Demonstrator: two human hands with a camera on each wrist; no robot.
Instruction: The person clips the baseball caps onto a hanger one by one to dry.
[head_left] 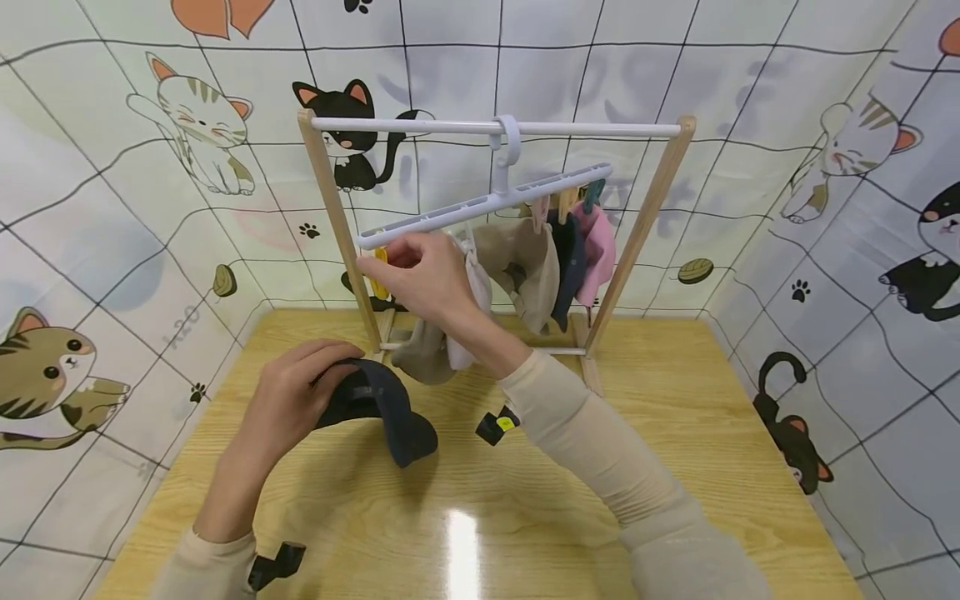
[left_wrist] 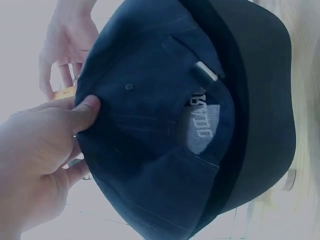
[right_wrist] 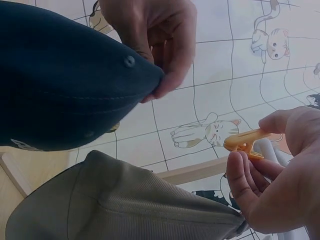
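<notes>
My left hand [head_left: 285,404] pinches a dark navy baseball cap [head_left: 386,404] by the top of its crown, and the brim hangs down over the table. In the left wrist view the cap's back strap and the lettering inside show. My right hand [head_left: 429,271] pinches a yellow clothespin [right_wrist: 247,142] between thumb and fingers, just below the low left end of a white hanger [head_left: 450,217]. Close beneath that hand hangs a grey-beige cap [head_left: 423,354], beside a white cap [head_left: 474,279]. The navy cap is apart from the clothespin.
The hanger tilts from the white rod [head_left: 420,126] of a wooden rack [head_left: 652,217]. Toward its right end hang a beige cap [head_left: 536,258], a dark cap [head_left: 566,258] and a pink cap [head_left: 597,250] under clothespins. A patterned backdrop surrounds the wooden table [head_left: 675,417].
</notes>
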